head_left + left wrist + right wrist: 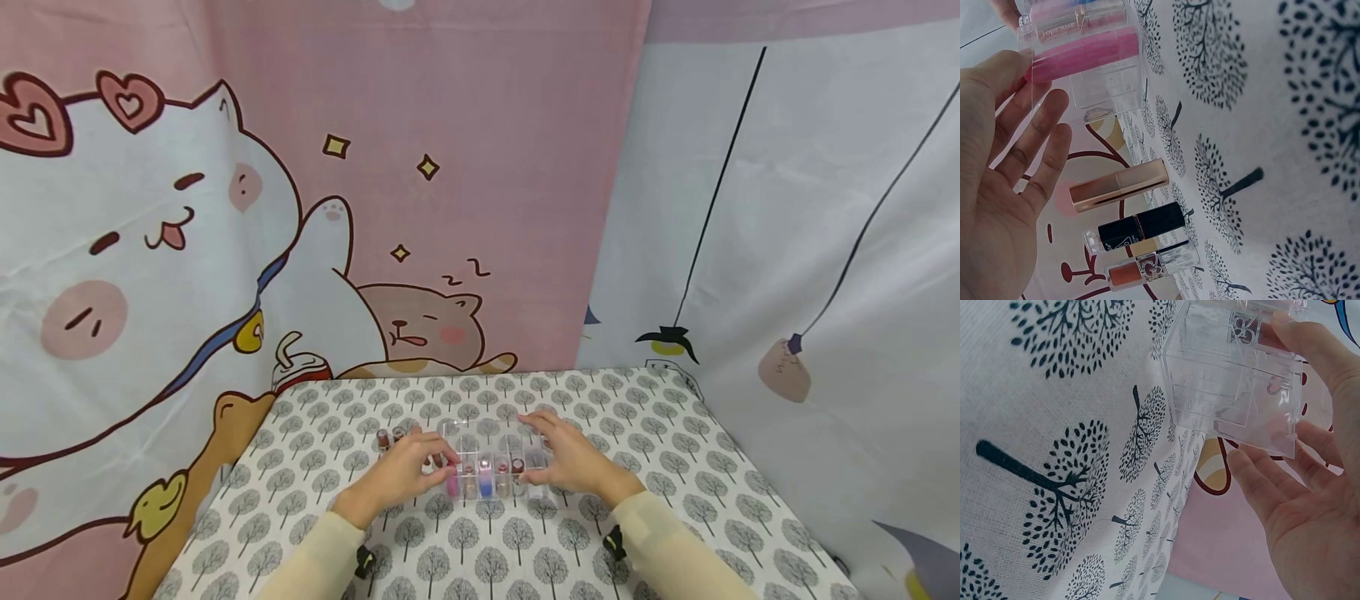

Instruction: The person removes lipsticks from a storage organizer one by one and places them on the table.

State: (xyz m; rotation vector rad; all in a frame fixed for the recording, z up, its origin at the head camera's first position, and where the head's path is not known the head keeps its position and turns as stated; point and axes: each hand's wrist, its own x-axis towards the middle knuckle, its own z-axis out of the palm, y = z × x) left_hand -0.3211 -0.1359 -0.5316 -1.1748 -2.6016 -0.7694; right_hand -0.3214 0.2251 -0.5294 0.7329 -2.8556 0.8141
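A clear plastic organizer (pixel 537 490) with compartments stands on the cloth between both hands, a row of lip tubes upright along its front. At its left end, my left hand (pixel 411 463) pinches the top of a pink tube (pixel 1091 55) between thumb and index finger; its other fingers are loosely bent beside the wall. My right hand (pixel 567 457) spans the organizer's right end, thumb at the front near a dark-topped lip tube (pixel 518 468) and fingers toward the back edge. In the right wrist view, that thumb lies against the clear top by a printed tube (pixel 1244 328).
Left of the organizer stand more lip products: a rose-gold lipstick (pixel 1119 185), a black tube (pixel 1141 226) and a clear orange tube (pixel 1125 274). The table has a tree-print cloth (pixel 491 562); a cartoon curtain (pixel 487 167) hangs behind it.
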